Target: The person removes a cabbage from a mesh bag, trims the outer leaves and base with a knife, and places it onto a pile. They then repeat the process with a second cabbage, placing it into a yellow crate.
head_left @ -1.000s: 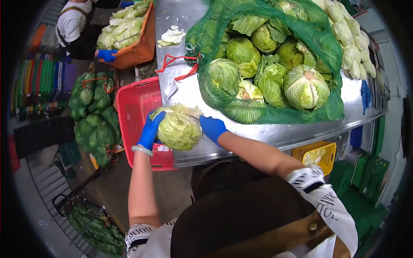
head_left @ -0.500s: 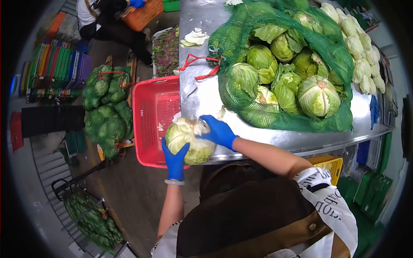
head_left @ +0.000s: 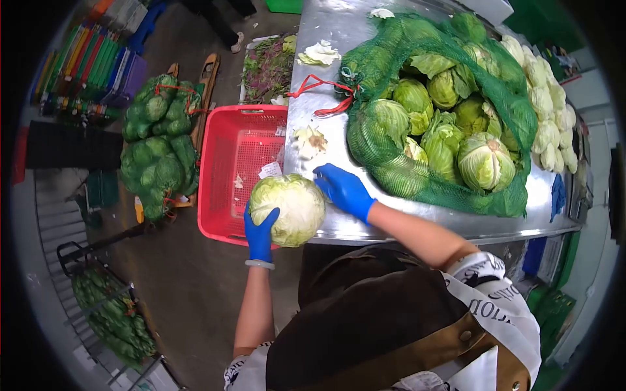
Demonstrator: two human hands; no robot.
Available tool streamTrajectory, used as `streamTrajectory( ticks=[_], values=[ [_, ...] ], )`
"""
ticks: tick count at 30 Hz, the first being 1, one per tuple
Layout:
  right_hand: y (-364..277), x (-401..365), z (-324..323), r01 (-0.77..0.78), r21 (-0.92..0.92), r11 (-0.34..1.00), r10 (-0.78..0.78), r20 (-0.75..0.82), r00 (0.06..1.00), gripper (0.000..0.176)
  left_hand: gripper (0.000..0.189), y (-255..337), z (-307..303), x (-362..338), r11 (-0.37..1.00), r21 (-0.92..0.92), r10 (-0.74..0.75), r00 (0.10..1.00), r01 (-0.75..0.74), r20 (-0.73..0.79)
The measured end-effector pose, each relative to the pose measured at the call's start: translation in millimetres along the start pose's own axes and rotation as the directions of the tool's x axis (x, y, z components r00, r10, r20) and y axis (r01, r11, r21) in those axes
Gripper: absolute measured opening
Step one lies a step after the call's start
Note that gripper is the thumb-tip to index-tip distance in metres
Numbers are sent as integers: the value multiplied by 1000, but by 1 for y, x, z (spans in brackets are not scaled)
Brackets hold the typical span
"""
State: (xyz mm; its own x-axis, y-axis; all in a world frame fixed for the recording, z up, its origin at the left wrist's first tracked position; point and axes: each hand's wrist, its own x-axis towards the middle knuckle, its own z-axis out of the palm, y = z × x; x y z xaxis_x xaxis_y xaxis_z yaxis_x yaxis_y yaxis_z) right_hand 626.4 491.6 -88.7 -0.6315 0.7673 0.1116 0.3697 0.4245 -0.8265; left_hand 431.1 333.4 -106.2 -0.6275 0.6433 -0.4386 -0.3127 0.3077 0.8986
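Note:
A pale green cabbage (head_left: 290, 212) rests in my left hand (head_left: 261, 231), whose blue-gloved fingers and thumb grip its left side. It is held over the table's front left corner and the near edge of the red crate. My right hand (head_left: 342, 190), also in a blue glove, is just right of the cabbage above the metal table (head_left: 319, 225). Its fingers are partly bent and apart, with nothing visible in them. A torn cabbage leaf (head_left: 310, 142) with a brownish patch lies on the table beyond the cabbage.
A green mesh sack (head_left: 430, 186) of cabbages fills the table's middle, its red tie (head_left: 323, 91) trailing left. Paler cabbages (head_left: 541, 98) are piled behind. The red crate (head_left: 208, 176) holds scraps. Filled net sacks (head_left: 156, 163) sit on a pallet at left. A person's legs (head_left: 218, 23) show beyond.
The right hand has moved off the cabbage to the right. A loose leaf now lies on the table, and the cabbage shows a smoother pale face. The view has shifted.

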Motion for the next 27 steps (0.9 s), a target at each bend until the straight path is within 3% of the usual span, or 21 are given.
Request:
streamTrajectory(
  ticks=[2,7,10,11,14,15,18,20,22,25,26,27],
  values=[
    [-3,-23,9,-138,18,990,137,65,988,29,76,-5,4,0,1000,-14,13,999,-14,-47],
    [2,-8,38,-212,-131,968,230,135,964,32,78,3,28,-16,998,29,67,986,-64,-151],
    [24,20,48,-401,-145,904,411,46,910,30,80,-1,39,-21,996,42,92,975,-85,-204],
    [31,32,45,-438,-170,883,449,33,893,29,82,-6,38,-22,974,177,178,964,-144,-199],
    [52,37,54,-318,-99,943,330,160,930,30,85,-19,20,-12,996,10,91,986,-91,-136],
    [45,43,47,-333,-173,927,366,224,903,30,86,-23,6,-5,997,-34,63,995,-66,-72],
    [51,85,43,-245,-388,889,320,141,937,29,87,-2,-6,1,997,-32,78,983,-73,164],
    [51,125,35,-222,-359,907,204,-88,975,34,87,10,-1,21,946,186,174,902,-264,396],
    [64,154,21,-125,-412,902,120,-38,992,43,87,32,12,35,850,330,143,781,-411,607],
    [11,143,-14,17,-459,888,22,79,997,56,89,45,36,58,741,348,250,717,-575,651],
    [13,127,-14,122,-328,937,-75,151,986,68,90,35,36,64,824,298,270,796,-482,542],
    [14,108,-14,33,-194,981,24,285,958,68,91,13,37,73,894,226,269,865,-388,423]
  ],
)
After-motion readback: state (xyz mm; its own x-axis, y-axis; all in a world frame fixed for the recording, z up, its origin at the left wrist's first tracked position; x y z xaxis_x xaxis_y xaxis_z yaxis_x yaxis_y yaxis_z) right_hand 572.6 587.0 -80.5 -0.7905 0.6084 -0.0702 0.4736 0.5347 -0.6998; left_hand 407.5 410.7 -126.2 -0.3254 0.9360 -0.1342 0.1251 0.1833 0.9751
